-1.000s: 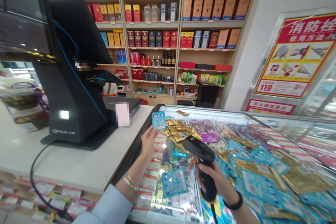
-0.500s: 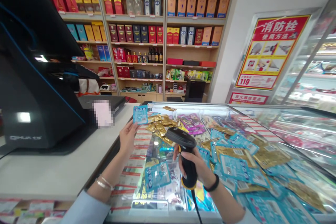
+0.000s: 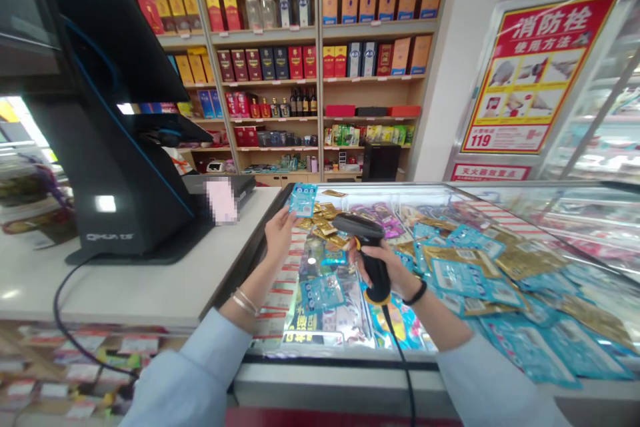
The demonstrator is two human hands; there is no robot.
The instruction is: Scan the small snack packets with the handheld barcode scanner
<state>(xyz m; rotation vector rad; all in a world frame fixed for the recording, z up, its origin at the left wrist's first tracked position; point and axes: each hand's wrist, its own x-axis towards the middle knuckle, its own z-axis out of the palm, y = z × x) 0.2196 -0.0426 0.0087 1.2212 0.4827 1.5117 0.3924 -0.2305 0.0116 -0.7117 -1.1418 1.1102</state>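
Observation:
My left hand (image 3: 280, 235) pinches the lower edge of a small blue packet (image 3: 303, 200), held up above the far left part of the glass-topped freezer (image 3: 280, 373). Wrapped in my right hand (image 3: 387, 267) is a black barcode scanner (image 3: 367, 230) with yellow trim, its head pointing left toward the packet and its cord hanging down. Beneath the scanner, a blue packet (image 3: 324, 292) lies flat on the glass. Several gold packets (image 3: 325, 221) lie just beyond my hands. Purple packets (image 3: 383, 217) sit behind the scanner, and a heap of blue and gold packets (image 3: 463, 277) spreads to the right.
On the left, a white counter (image 3: 150, 293) carries a black checkout terminal (image 3: 120, 180). Its cable (image 3: 63, 320) droops over the front edge. Shelves of boxed bottles (image 3: 293, 63) line the back wall. A red and yellow poster (image 3: 540, 73) hangs at right.
The view has swung left, so the scene sits further right and more of the counter shows. Both hands keep their hold on the packet and the scanner.

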